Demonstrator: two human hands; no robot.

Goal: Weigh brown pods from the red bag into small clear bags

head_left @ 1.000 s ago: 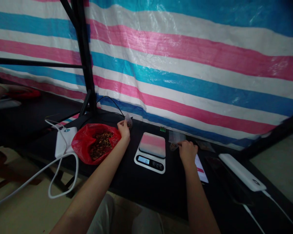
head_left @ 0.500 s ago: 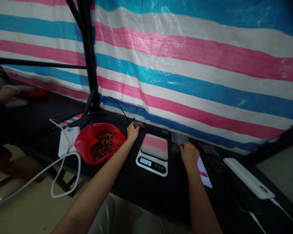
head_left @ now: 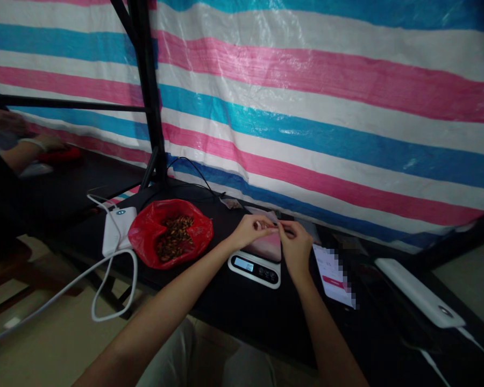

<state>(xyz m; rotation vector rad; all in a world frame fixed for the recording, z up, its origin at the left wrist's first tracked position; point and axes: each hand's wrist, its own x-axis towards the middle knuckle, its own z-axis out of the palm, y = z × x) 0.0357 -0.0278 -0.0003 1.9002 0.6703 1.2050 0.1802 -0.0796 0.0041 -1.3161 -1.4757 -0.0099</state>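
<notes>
Above the platform of a white kitchen scale (head_left: 254, 270), my left hand (head_left: 253, 231) and my right hand (head_left: 296, 243) meet with fingertips pinched together. Between them is what looks like a small clear plastic bag, mostly covered by the fingers. Part of the scale's pinkish, reflective platform (head_left: 271, 249) shows beneath the hands, and its display is lit. To the left sits an open red plastic bag (head_left: 139, 236) with many small brown pieces (head_left: 175, 236) inside. Another small clear bag with brown contents (head_left: 231, 203) lies at the back of the table, apart from my hands.
A lit phone (head_left: 331, 277) lies right of the scale, with a white power bank (head_left: 417, 293) and cable farther right. Another white power bank (head_left: 116, 228) with a looping cable (head_left: 113, 317) is at left. A black post (head_left: 145, 80) rises behind; a person's hand (head_left: 48, 142) shows far left.
My left hand has left the small bag at the back and moved right. My right hand has shifted left, so both now meet over the scale, and the phone is more exposed.
</notes>
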